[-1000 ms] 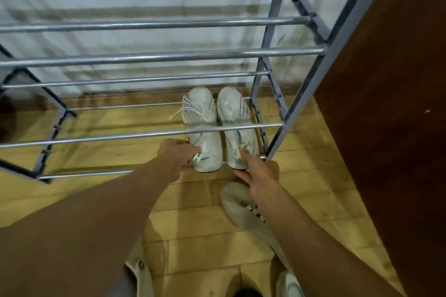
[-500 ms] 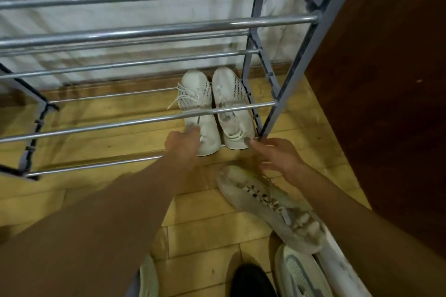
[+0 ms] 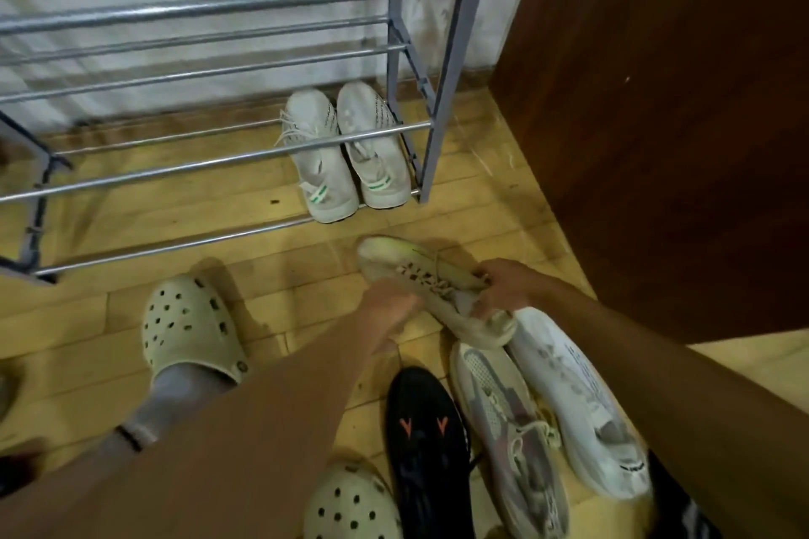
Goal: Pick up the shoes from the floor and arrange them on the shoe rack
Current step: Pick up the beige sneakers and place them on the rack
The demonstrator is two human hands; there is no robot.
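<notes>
Standing from ten to one o'clock, the shoe rack (image 3: 445, 101) of grey metal bars holds a white pair (image 3: 324, 171) of shoes on its lowest shelf. They sit at twelve o'clock, side by side, touching each other, with toes toward the wall and the right one just beside the end frame. On the yellow tiled floor (image 3: 131, 210) I count four loose shoes. One beige shoe (image 3: 420, 271) is near the centre. One grey shoe (image 3: 508, 420) and one white shoe (image 3: 578, 398) lie close together at five o'clock, and one black shoe (image 3: 424, 442) with orange marks lies at six o'clock. Two pale clogs with holes are on the person's feet, the left clog (image 3: 188, 324) at eight o'clock and the right clog (image 3: 350, 503) at six o'clock, at the bottom edge. A brown wooden panel (image 3: 656, 101) fills two o'clock. The right hand (image 3: 503, 284) has its fingers curled round the heel end of the beige shoe and grasps it. The left hand (image 3: 389, 306) is at the side of the same shoe, but it is blurred, so I cannot tell if it grasps or only touches.
</notes>
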